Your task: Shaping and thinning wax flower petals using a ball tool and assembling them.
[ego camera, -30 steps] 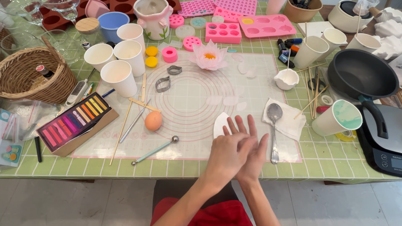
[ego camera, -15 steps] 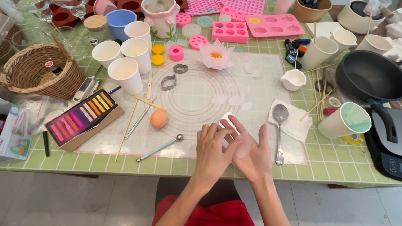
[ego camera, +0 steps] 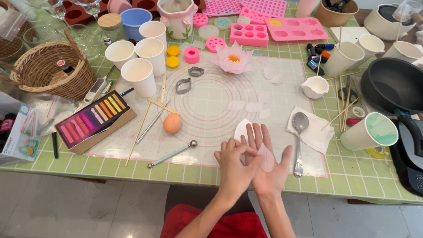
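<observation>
Two hands over mat's near edge, at 6 o'clock. Right hand flat, palm up, fingers spread wide; thin pale petal lies on palm. Left hand loosely curled, holding nothing, fingertips touching petal's left edge. Second white petal on mat at 12 from left hand, partly behind fingers. Egg at 10, ball tool at 9. Spoon on tissue at 2 from right hand. Pink flower far at 12.
</observation>
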